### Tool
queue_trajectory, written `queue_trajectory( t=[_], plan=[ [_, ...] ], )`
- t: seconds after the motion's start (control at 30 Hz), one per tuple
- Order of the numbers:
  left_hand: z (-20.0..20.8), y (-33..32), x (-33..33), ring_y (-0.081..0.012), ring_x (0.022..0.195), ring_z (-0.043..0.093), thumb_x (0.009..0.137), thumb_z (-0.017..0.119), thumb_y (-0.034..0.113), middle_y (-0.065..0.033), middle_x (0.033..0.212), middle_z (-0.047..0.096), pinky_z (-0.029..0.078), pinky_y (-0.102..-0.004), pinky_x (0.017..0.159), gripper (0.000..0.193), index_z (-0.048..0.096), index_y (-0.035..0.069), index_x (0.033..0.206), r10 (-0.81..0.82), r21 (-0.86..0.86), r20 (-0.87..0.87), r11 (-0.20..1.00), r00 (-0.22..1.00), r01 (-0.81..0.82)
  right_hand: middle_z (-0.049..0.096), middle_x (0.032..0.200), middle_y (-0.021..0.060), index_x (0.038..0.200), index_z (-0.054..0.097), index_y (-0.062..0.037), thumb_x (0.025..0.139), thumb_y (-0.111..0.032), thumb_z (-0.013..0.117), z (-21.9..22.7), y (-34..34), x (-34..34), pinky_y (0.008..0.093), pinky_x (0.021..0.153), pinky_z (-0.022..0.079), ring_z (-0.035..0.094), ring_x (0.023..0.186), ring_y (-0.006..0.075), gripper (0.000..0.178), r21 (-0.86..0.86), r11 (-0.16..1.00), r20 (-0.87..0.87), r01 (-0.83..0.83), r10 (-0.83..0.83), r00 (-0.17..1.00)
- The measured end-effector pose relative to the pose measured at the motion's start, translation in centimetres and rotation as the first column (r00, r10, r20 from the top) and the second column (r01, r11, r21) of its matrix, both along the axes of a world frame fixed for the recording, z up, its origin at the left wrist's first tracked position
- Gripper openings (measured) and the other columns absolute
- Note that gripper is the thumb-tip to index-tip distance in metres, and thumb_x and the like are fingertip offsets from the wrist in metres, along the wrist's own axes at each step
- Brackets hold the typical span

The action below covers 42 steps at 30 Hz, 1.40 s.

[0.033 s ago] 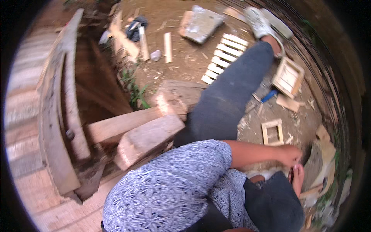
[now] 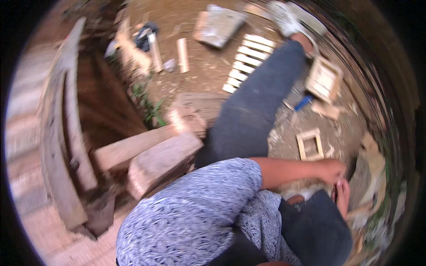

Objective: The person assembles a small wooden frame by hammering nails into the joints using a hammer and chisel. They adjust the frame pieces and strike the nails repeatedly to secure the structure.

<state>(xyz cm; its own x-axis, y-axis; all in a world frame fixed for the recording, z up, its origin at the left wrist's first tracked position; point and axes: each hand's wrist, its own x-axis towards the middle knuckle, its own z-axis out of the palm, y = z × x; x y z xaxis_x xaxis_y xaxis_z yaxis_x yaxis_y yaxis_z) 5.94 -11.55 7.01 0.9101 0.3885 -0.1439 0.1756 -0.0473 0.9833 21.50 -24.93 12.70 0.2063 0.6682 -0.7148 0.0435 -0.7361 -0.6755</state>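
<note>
My left hand (image 2: pixel 333 171) reaches across to the right side, its fingers closed and curled. Just below it is my right hand (image 2: pixel 342 195), with bent fingers meeting those of the left. A small dark thing seems to show by the right fingers, but blur hides what it is. Closest to the hands lies a small square wooden frame (image 2: pixel 303 148) on the dirt. Farther off, a deeper wooden box frame (image 2: pixel 321 85) leans on wood pieces, near a blue-handled tool (image 2: pixel 303 103).
A slatted wooden panel (image 2: pixel 248 61) lies beside my outstretched leg (image 2: pixel 248 102). Beyond it rests a grey slab (image 2: pixel 222 26). Thick timber blocks (image 2: pixel 164 162) and a plank structure (image 2: pixel 57 155) stand at left. Loose wood strips (image 2: pixel 183 55) and shavings litter the ground.
The view has shifted slightly, so the ground items sit a little farther left and the picture is more blurred. Both hands stay together in much the same pose.
</note>
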Motion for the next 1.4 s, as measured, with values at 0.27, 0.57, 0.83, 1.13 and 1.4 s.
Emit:
queue_trajectory(
  t=[0.27,0.57,0.83,1.13,1.4],
  plan=[
    [-5.1,4.1,-6.4,-0.0414,0.15,0.012,0.062,0.085,0.056,-0.0173,0.16,0.019,0.008,-0.0663,0.117,0.119,0.022,0.022,0.156,-0.013,0.603,-0.581,0.665,0.814,0.441,0.051,0.075,-0.0037,0.093,0.057,-0.0089,0.1,-0.03,0.058,-0.7,0.8,0.1,0.0214,0.049,0.033,0.044,0.057,0.0053,0.022,0.052,0.965,0.023,0.257,-0.258,0.966],
    [-4.8,3.7,-7.1,-0.0417,0.145,0.025,0.056,0.09,0.046,-0.0163,0.149,0.037,0.021,-0.0574,0.117,0.118,0.028,0.026,0.154,-0.017,0.733,-0.574,0.436,0.819,0.523,0.053,0.074,-0.0055,0.094,0.058,-0.0101,0.1,-0.028,0.057,-0.8,-1.0,0.2,0.0201,0.047,0.033,0.043,0.055,0.0023,0.019,0.075,0.947,-0.078,0.312,-0.306,0.949],
    [1.8,5.6,-4.1,-0.0394,0.121,0.056,0.079,0.031,0.087,-0.0283,0.137,0.05,0.042,-0.0506,0.108,0.113,0.033,-0.002,0.149,0.249,-0.974,0.052,0.229,0.967,-0.007,0.053,0.074,-0.0066,0.099,0.061,-0.012,0.098,-0.027,0.059,1.0,-2.0,1.1,0.0188,0.047,0.032,0.043,0.056,0.0017,0.015,0.154,0.877,-0.084,0.454,-0.446,0.891],
    [10.1,4.5,-5.3,-0.0449,0.119,0.054,0.066,0.049,0.092,-0.0295,0.145,0.04,0.038,-0.061,0.107,0.126,0.028,0.002,0.152,0.22,-0.892,0.433,0.24,0.874,0.382,0.062,0.081,-0.0085,0.1,0.071,-0.0139,0.094,-0.031,0.067,12.8,-5.9,7.5,0.0171,0.051,0.032,0.043,0.06,-0.0003,0.018,0.518,0.792,0.262,0.323,-0.506,0.822],
    [22.5,3.3,-6.7,-0.0604,0.132,0.035,0.074,0.055,0.078,-0.0298,0.156,0.024,0.03,-0.0701,0.108,0.107,0.031,0.012,0.154,0.197,-0.785,0.521,0.494,0.831,0.375,0.06,0.084,-0.0033,0.111,0.063,-0.0078,0.097,-0.024,0.058,31.3,-4.0,-0.9,0.0194,0.055,0.039,0.047,0.067,0.0012,0.022,0.714,0.697,0.373,-0.069,-0.294,0.88]
  ],
)
